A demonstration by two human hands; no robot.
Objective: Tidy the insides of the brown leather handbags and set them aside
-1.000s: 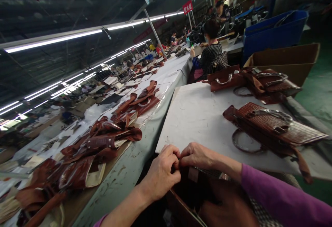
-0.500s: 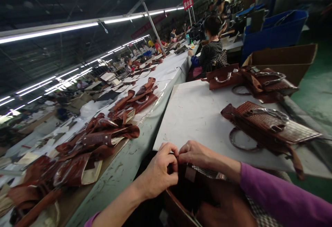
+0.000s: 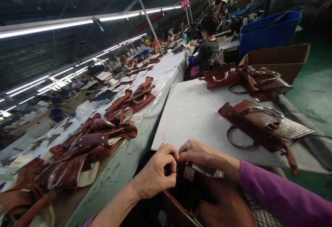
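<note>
A brown leather bag (image 3: 220, 199) rests in my lap, its mouth open toward me and its inside dark. At its far upper edge my left hand (image 3: 158, 171) is closed, with thumb and fingers bent into a ring. My right hand (image 3: 195, 154) pinches at the same spot, its fingertips meeting those of the left. What lies between the fingertips is too small and hidden to make out. A small pale patch (image 3: 189, 173) shows on the bag's inner wall, just below my right hand.
Brown bags and straps (image 3: 93, 140) lie along the long table (image 3: 124, 164) on the left. On the white board (image 3: 186, 112) ahead sits a crocodile-patterned bag (image 3: 259, 119), with more bags behind. Beyond are a cardboard box (image 3: 280, 59), a blue bin (image 3: 269, 29) and a seated co-worker (image 3: 207, 50).
Both hands stay at the bag's edge with almost the same grip. The view has shifted slightly, so the surroundings sit a little further left.
</note>
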